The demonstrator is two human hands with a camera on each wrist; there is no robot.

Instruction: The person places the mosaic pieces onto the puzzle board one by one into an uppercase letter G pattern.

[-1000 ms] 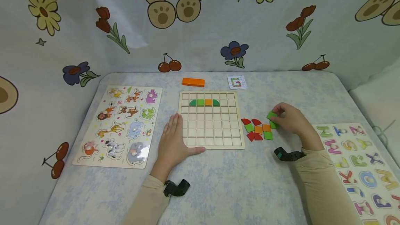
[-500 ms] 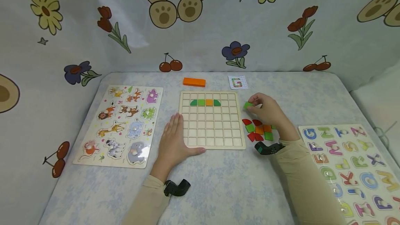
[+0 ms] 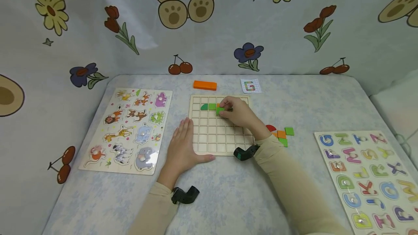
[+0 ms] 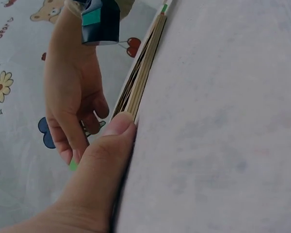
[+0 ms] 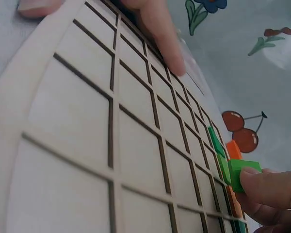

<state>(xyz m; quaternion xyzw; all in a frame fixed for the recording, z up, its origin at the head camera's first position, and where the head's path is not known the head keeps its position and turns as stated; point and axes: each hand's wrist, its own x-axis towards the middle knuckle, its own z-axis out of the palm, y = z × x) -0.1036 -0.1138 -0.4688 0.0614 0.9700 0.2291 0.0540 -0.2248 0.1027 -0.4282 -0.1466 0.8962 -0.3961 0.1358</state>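
My left hand (image 3: 183, 151) lies flat at the gridded wooden board (image 3: 209, 130), fingers straight along its left edge and thumb along the near edge. Between thumb and fingers, my right hand (image 3: 240, 113) pinches a green square tile (image 5: 244, 174) close over the board's second row from the back. In that row lie a dark green quarter-round tile (image 3: 204, 107), a green square (image 3: 212, 106) and an orange square, mostly covered by the hand. Right of the board are loose pieces: a red quarter-round (image 3: 270, 128), an orange square (image 3: 281, 134) and green squares (image 3: 289, 131); my right forearm hides others.
Behind the board lie an orange block (image 3: 205, 85) and a small card (image 3: 251, 86) printed with a coloured G-shaped pattern. An animal peg puzzle (image 3: 130, 169) lies at the left, a letter puzzle (image 3: 352, 132) at the right. A printed cloth hangs behind the table.
My right hand has picked the green square from the loose pieces and carried it left, over the board. The left hand stays in place at the board's edge.
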